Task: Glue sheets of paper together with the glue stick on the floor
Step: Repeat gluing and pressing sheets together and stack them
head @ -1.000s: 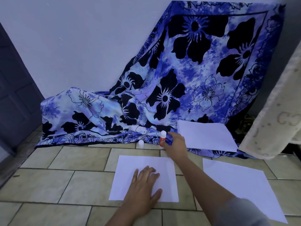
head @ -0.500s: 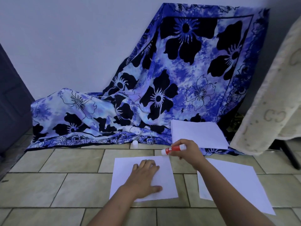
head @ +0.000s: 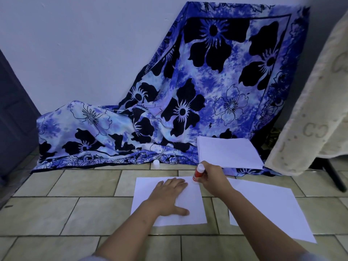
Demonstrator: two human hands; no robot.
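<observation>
A white sheet of paper (head: 146, 187) lies on the tiled floor in front of me. My left hand (head: 169, 196) rests flat on it, fingers spread. My right hand (head: 212, 178) grips a red and white glue stick (head: 198, 173), tilted, with its lower end touching the sheet's far right corner. The stick's white cap (head: 156, 164) stands on the floor by the cloth's edge. A second white sheet (head: 273, 208) lies to the right, partly under my right forearm. A stack of white paper (head: 227, 152) sits on the cloth behind.
A blue floral cloth (head: 188, 110) drapes from the wall onto the floor behind the sheets. A cream blanket (head: 316, 113) hangs at the right, with a dark stand leg (head: 335, 176) under it. A dark door (head: 13, 119) is at the left.
My right hand picked the glue stick up from beside the cloth, turned it over and brought its end down onto the sheet's far right corner. My left hand stayed flat on the sheet.
</observation>
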